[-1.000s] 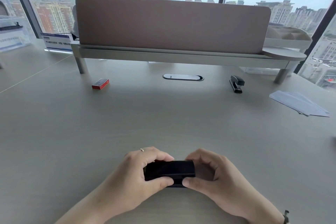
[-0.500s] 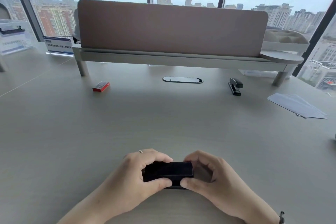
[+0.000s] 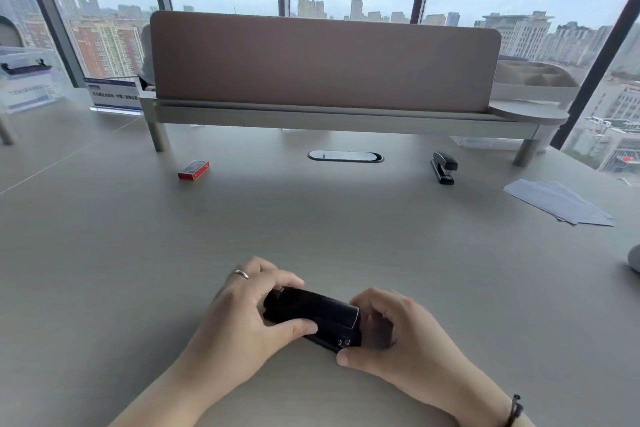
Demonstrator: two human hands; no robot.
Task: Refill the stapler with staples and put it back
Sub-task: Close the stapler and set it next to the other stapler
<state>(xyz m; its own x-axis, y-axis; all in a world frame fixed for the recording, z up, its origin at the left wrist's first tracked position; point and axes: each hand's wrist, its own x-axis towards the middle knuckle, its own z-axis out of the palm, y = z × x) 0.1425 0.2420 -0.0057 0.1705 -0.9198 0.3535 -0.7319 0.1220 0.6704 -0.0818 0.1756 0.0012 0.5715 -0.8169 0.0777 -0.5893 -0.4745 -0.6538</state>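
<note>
- Our two hands meet low on the pale grey wood-grain desk [image 3: 138, 253], near its front edge, and between them sits the glossy black stapler [image 3: 313, 314], its top cover closed as far as we can see.
- Our left hand [image 3: 242, 315] wraps the stapler's left end: curled fingers over the far side, thumb pressed against the near side. A thin ring [image 3: 241, 274] sits on one finger.
- Our right hand [image 3: 398, 333] cups the right end, fingers bent around it and thumb tip just below its lower corner; a dark cord bracelet [image 3: 515, 409] circles that wrist.
- Containers: the small red cardboard staple box [image 3: 194, 170] lies closed on the desk far to the left, well apart from us, so its contents are hidden. A white divided organiser tray [image 3: 533, 81] stands on the right end of the grey desk shelf [image 3: 329, 118]; we cannot tell what lies in it.
- Compared with half a second ago, the stapler has turned from level to slanted, left end farther from us, and small metal fittings now show at its right end.
- A second black stapler [image 3: 444, 166] rests below the shelf at right, near a loose stack of white paper sheets [image 3: 557, 201].
- The mauve fabric divider panel [image 3: 325, 59] rises behind the shelf, and an oval cable port [image 3: 345, 156] lies in the desk.
</note>
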